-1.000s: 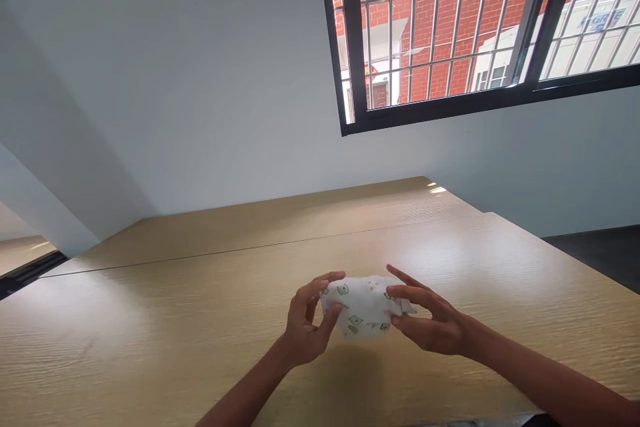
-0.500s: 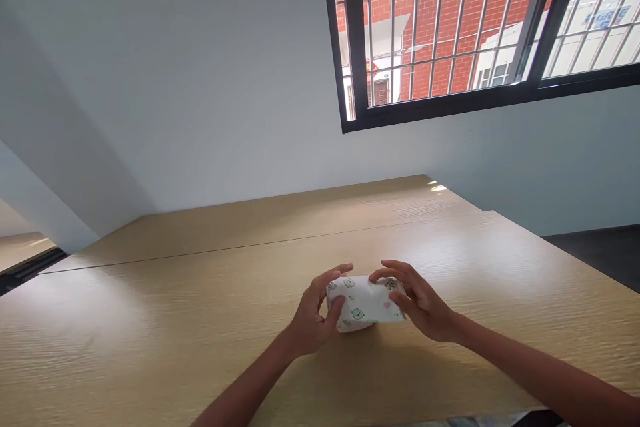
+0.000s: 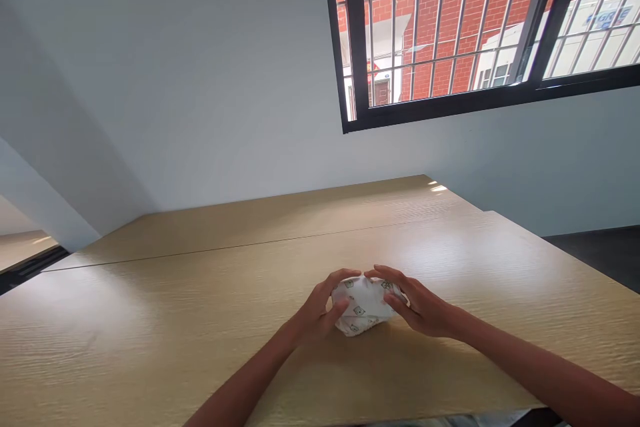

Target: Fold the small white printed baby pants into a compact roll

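Note:
A small white bundle of folded fabric (image 3: 367, 303), printed with little cartoon animals, is on the table between my hands. Its lower front edge looks gathered and slightly ruffled. My left hand (image 3: 325, 307) curves around the bundle's left side, thumb at the front and fingers along the top. On the right side, my right hand (image 3: 413, 300) has its thumb on the front face and its fingers over the top edge. The fingertips of both hands nearly meet above it. The bundle's back and underside are hidden.
The pale wood table (image 3: 175, 320) spans the view, with a seam across its far part. Behind it rises a plain wall (image 3: 225, 80) with a black-framed, barred window (image 3: 440, 107) at upper right. Some dark and grey stuff shows below the table's near edge.
The bundle has gone from a flatter, wider shape to a more rounded one, its ruffled lower edge now showing. My hands have moved closer together, fingertips nearly meeting on top.

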A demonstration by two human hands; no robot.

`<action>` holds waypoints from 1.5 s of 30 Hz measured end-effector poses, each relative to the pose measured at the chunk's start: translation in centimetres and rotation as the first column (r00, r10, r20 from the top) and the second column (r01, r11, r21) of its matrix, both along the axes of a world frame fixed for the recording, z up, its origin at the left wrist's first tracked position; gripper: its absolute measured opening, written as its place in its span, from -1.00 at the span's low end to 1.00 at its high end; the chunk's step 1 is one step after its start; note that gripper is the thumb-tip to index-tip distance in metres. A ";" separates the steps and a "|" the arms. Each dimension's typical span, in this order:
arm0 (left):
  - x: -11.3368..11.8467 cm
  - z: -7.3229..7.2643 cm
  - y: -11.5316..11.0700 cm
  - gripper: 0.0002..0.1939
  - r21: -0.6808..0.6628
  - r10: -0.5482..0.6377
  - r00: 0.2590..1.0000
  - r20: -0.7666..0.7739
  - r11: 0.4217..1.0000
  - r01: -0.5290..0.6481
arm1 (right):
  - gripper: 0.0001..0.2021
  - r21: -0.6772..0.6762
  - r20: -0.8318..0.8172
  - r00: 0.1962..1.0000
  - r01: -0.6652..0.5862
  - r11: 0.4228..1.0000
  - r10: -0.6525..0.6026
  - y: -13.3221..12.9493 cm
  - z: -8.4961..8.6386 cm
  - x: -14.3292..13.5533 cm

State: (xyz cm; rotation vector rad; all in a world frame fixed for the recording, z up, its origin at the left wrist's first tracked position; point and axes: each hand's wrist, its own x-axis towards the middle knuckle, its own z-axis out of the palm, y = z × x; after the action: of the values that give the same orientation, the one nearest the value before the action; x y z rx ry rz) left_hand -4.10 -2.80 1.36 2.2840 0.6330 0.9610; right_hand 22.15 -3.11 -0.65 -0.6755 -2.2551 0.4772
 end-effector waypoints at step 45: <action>1.4 -1.2 -0.8 -0.68 0.104 0.135 0.975 -0.174 0.987 -0.118 | -0.83 0.043 -0.021 0.994 0.109 0.993 -0.108 -0.6 -0.1 -1.2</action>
State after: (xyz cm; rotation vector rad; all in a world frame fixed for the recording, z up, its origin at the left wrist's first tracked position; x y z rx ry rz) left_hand -2.68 -3.65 0.17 2.4578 0.8356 0.8642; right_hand 20.96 -3.66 -0.71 -0.7637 -2.1918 0.3775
